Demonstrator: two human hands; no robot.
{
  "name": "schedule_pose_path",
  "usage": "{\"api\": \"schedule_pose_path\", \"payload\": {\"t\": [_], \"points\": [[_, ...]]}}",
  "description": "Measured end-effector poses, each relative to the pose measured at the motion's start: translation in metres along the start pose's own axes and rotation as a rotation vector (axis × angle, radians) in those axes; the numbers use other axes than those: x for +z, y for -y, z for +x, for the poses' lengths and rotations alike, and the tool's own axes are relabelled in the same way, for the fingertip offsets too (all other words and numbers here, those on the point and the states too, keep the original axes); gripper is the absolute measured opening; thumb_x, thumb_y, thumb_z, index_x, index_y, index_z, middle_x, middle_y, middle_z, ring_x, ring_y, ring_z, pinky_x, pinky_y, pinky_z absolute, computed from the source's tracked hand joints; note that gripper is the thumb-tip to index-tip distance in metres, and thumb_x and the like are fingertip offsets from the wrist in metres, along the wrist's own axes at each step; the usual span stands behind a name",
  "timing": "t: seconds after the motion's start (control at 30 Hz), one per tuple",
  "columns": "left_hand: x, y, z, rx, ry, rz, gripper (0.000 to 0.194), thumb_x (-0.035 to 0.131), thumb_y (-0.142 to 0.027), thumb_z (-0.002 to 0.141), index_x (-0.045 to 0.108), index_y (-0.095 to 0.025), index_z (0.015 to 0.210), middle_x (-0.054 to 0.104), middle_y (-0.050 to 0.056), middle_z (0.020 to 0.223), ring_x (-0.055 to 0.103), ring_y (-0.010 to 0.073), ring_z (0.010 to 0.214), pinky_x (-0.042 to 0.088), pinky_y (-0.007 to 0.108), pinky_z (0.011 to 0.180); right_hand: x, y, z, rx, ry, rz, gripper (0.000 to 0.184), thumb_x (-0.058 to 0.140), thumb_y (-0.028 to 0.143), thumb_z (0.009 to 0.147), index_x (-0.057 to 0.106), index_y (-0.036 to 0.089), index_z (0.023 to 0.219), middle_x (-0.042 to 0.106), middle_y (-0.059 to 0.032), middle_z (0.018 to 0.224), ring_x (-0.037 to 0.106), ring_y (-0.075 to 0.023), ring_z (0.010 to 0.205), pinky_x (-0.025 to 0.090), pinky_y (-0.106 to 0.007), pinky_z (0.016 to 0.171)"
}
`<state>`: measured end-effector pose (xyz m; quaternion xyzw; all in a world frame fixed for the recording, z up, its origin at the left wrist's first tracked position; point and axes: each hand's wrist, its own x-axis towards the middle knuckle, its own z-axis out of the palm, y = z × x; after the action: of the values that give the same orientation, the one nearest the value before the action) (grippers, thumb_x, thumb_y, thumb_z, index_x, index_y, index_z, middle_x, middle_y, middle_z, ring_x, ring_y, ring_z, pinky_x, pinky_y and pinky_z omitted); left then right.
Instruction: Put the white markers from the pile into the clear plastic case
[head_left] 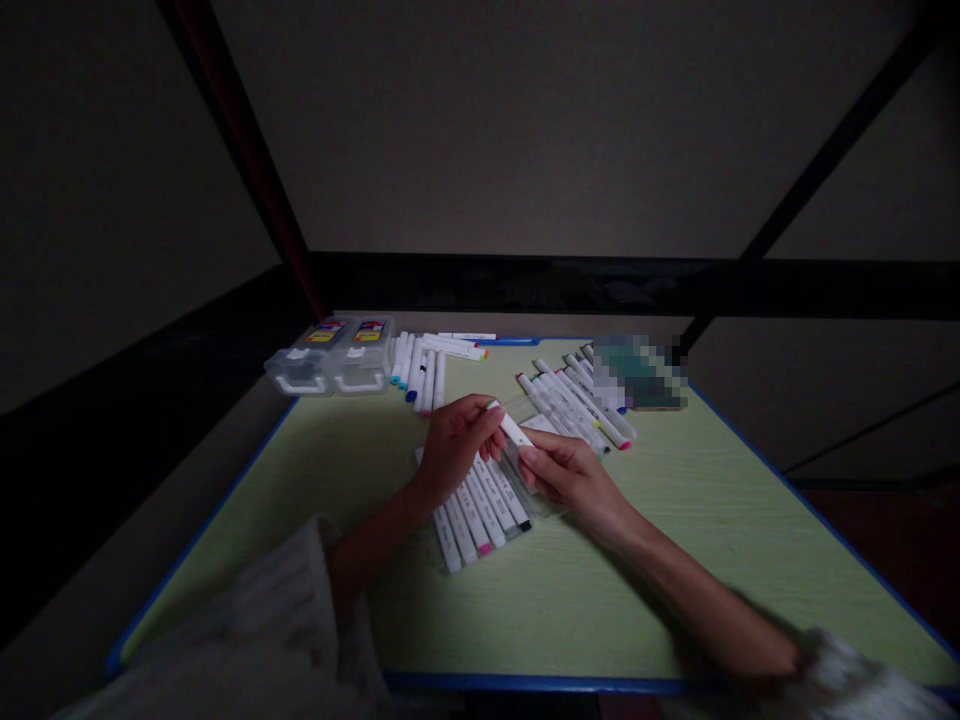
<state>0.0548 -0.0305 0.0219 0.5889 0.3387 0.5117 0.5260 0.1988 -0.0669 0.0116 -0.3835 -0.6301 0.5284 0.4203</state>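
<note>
A white marker (513, 426) is held slantwise between my two hands above the middle of the table. My left hand (459, 440) pinches its upper end, where a bit of green shows at the tip. The fingers of my right hand (564, 468) close on its lower end. Beneath my hands lies a clear plastic case (442, 562) with several white markers (480, 515) side by side in it; one has a pink cap end and one a black. My left hand hides the case's upper part.
Two clear cases with handles (330, 365) stand at the back left. Beside them lie several loose markers (429, 380). More markers (577, 400) are spread on the right, next to a blurred greenish object (637, 372). Blue edging (570, 685) borders the light green table (720, 520).
</note>
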Motion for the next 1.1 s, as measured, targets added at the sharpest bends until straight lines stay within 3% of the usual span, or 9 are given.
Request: {"api": "schedule_pose_path", "payload": {"t": [0.23, 0.6, 0.87, 1.1], "points": [[-0.005, 0.007, 0.005, -0.034, -0.04, -0.038, 0.024, 0.055, -0.037, 0.071, 0.054, -0.014, 0.065, 0.051, -0.004, 0.046, 0.043, 0.0052, 0.038, 0.032, 0.017, 0.037, -0.002, 0.002, 0.0, 0.011, 0.014, 0.014, 0.032, 0.046, 0.042, 0.082, 0.058, 0.014, 0.074, 0.036, 0.0055, 0.046, 0.029, -0.0068, 0.042, 0.019, -0.022, 0.042], [-0.011, 0.013, 0.01, -0.041, -0.083, -0.132, 0.024, 0.057, -0.036, 0.07, 0.053, -0.013, 0.065, 0.049, -0.005, 0.048, 0.042, 0.0044, 0.039, 0.032, 0.017, 0.038, -0.003, -0.002, 0.002, 0.045, -0.006, 0.079, 0.027, 0.051, 0.04, 0.079, 0.06, 0.014, 0.079, 0.046, 0.0042, 0.054, 0.034, -0.0052, 0.042, 0.022, -0.021, 0.041], [-0.02, 0.014, 0.016, -0.027, -0.2, -0.16, 0.027, 0.059, -0.038, 0.069, 0.051, -0.013, 0.064, 0.049, -0.004, 0.048, 0.041, 0.0038, 0.038, 0.029, 0.015, 0.036, 0.0, 0.0, 0.0, 0.087, -0.019, 0.104, 0.029, 0.052, 0.041, 0.077, 0.06, 0.014, 0.073, 0.042, 0.0055, 0.045, 0.034, -0.0055, 0.04, 0.022, -0.02, 0.041], [-0.02, 0.018, 0.017, -0.027, -0.208, -0.153, 0.027, 0.058, -0.039, 0.068, 0.051, -0.013, 0.063, 0.049, -0.004, 0.048, 0.041, 0.0038, 0.038, 0.028, 0.015, 0.035, 0.0, -0.007, 0.002, 0.113, -0.052, 0.214, 0.026, 0.055, 0.033, 0.074, 0.064, 0.014, 0.089, 0.055, 0.0012, 0.063, 0.039, -0.0055, 0.045, 0.029, -0.02, 0.044]]}}
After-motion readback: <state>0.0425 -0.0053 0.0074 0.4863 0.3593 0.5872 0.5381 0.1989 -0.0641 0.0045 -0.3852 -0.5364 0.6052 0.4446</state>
